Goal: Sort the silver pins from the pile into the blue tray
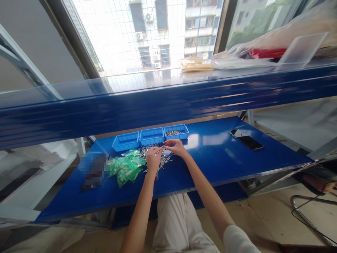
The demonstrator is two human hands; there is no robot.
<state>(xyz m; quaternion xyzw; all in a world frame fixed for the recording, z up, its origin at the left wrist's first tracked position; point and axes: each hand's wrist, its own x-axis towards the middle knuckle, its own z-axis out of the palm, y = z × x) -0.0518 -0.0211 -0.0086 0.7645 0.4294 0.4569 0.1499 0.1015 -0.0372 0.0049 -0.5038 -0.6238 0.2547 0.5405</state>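
Over a pile of thin metal pins (165, 161), my left hand (153, 160) and my right hand (176, 147) meet with fingertips nearly touching. Each hand is closed in a pinch. Whatever lies between the fingertips is too small to make out. Just left of my left hand is a heap of small green-tinted plastic bags (125, 168). Behind the hands, three blue bins stand in a row. The right bin (185, 133) holds a small amount of metal pins, while no contents show in the middle bin (152, 136) and the left bin (126, 141).
A blue table (205, 168) carries everything. At its right lies a dark phone (247, 139), and at its left a blurred dark object (94, 172). A blue shelf (158, 100) crosses above the table's back, with plastic bags (244, 61) on top. Part of a person (317, 182) shows at far right.
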